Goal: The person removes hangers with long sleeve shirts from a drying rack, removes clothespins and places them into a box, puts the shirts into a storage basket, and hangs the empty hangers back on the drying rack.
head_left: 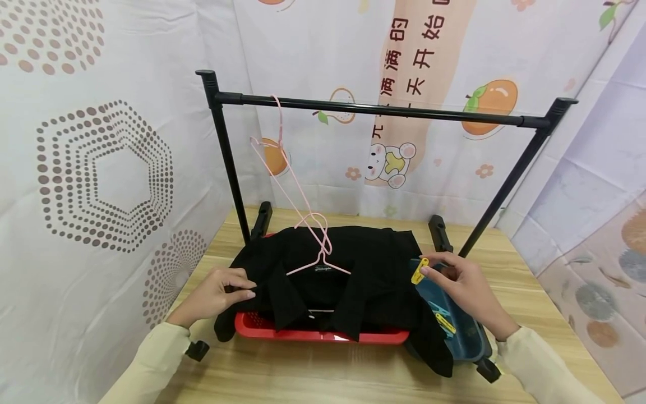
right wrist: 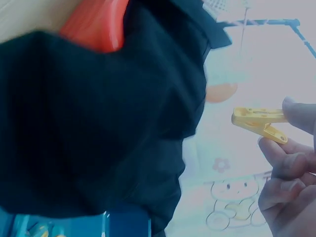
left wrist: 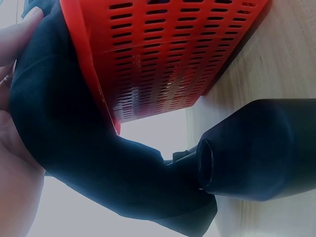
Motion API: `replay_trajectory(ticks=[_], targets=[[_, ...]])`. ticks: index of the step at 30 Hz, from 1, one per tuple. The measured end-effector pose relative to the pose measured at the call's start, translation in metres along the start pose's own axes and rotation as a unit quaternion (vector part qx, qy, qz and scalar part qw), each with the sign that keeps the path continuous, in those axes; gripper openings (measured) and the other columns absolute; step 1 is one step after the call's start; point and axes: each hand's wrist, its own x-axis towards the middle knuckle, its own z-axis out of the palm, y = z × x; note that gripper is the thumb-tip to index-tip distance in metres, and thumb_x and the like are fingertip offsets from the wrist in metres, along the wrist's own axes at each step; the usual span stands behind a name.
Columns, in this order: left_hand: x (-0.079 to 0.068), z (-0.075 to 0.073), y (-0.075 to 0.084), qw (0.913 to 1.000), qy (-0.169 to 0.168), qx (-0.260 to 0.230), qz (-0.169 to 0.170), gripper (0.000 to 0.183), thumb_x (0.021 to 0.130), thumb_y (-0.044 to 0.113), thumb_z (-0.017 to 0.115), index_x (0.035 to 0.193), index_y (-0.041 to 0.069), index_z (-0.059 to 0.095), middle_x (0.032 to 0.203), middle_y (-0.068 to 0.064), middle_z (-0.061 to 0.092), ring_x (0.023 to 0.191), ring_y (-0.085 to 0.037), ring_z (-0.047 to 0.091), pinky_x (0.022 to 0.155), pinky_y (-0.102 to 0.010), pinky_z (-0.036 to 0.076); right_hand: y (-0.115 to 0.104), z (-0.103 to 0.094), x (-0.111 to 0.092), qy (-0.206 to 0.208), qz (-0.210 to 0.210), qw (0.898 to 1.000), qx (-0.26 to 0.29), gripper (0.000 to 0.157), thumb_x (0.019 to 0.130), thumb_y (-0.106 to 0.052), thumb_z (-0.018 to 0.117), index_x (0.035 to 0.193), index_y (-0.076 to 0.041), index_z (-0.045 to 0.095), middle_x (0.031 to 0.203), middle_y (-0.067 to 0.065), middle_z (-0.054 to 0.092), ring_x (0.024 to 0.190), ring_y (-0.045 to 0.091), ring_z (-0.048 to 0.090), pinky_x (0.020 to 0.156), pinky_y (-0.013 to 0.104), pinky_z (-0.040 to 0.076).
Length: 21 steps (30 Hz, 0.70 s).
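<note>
A black shirt point(head_left: 386, 264) lies spread over a red basket point(head_left: 323, 335), with a pink hanger point(head_left: 323, 255) set in its neck. At the shirt's left side my left hand point(head_left: 219, 292) pinches the fabric; the left wrist view shows the thumb on the black sleeve point(left wrist: 59, 98). My right hand point(head_left: 464, 283) holds a yellow clothespin point(head_left: 420, 271) between thumb and fingers, just beside the shirt's right shoulder. In the right wrist view the clothespin point(right wrist: 259, 121) stands apart from the fabric.
A black rack's bar point(head_left: 378, 109) spans above, with another pink hanger point(head_left: 280, 146) hooked on it. A blue basket point(head_left: 466, 342) holding several clothespins point(head_left: 445, 324) sits right of the red one, partly under a sleeve. Patterned curtains point(head_left: 313, 45) enclose the wooden table point(head_left: 282, 376).
</note>
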Motion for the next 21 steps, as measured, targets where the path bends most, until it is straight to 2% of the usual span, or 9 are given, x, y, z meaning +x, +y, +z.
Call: replay_trajectory(ticks=[8, 16, 21], targets=[[0.001, -0.001, 0.001, 1.0, 0.002, 0.0, 0.004, 0.022, 0.084, -0.011, 0.077, 0.105, -0.002, 0.08, 0.075, 0.003, 0.062, 0.061, -0.007, 0.048, 0.055, -0.025, 0.047, 0.023, -0.004, -0.01, 0.023, 0.006, 0.994, -0.104, 0.023, 0.095, -0.024, 0.077, 0.113, -0.009, 0.074, 0.071, -0.005, 0.058, 0.047, 0.007, 0.04, 0.045, 0.025, 0.033], [0.001, -0.001, 0.003, 1.0, 0.007, 0.002, 0.005, 0.022, 0.085, -0.01, 0.077, 0.105, -0.001, 0.08, 0.075, 0.005, 0.063, 0.061, -0.009, 0.049, 0.055, -0.025, 0.047, 0.049, -0.005, -0.018, -0.003, 0.043, 0.986, -0.164, 0.03, 0.094, -0.031, 0.078, 0.109, -0.004, 0.076, 0.063, -0.005, 0.048, 0.048, 0.007, 0.036, 0.045, 0.026, 0.03], [0.001, -0.001, 0.003, 1.0, 0.006, -0.004, 0.005, 0.022, 0.085, -0.01, 0.078, 0.105, -0.001, 0.08, 0.076, 0.004, 0.063, 0.061, -0.01, 0.05, 0.056, -0.025, 0.048, 0.065, -0.004, -0.023, -0.025, 0.054, 0.98, -0.188, 0.031, 0.093, -0.031, 0.079, 0.108, -0.004, 0.077, 0.07, -0.004, 0.053, 0.056, 0.009, 0.041, 0.049, 0.026, 0.032]])
